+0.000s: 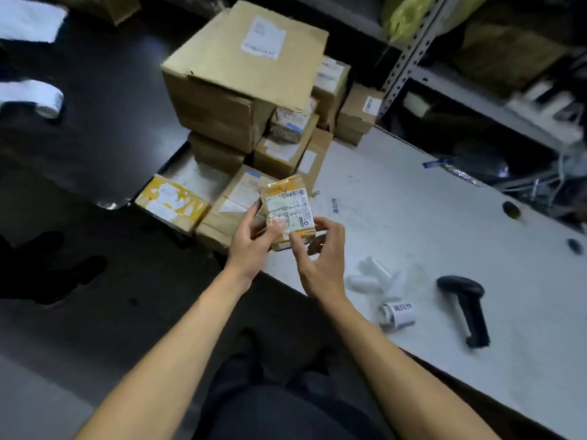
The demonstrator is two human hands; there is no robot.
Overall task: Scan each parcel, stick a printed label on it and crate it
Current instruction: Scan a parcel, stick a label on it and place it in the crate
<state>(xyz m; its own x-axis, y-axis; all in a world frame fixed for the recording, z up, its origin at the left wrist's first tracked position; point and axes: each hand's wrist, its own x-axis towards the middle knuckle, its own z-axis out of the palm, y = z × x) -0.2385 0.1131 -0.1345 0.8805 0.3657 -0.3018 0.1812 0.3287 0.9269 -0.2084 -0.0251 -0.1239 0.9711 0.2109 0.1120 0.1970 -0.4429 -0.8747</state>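
Note:
A small brown parcel (289,208) wrapped in yellow tape, with a white shipping label on top, is held over the near left corner of the white table (444,223). My left hand (254,246) grips its left side, thumb on the label. My right hand (320,258) holds its lower right edge, a finger pressing the label's bottom. A black handheld scanner (463,306) lies on the table to the right. A roll of printed labels (397,314) lies between it and my right arm, next to crumpled white backing strips (374,277).
A pile of cardboard boxes (244,77) stands at the table's far left, the largest on top, with a yellow-taped box (171,203) at its near left. A metal shelf rack (476,90) with cables runs behind the table. The floor to the left is dark.

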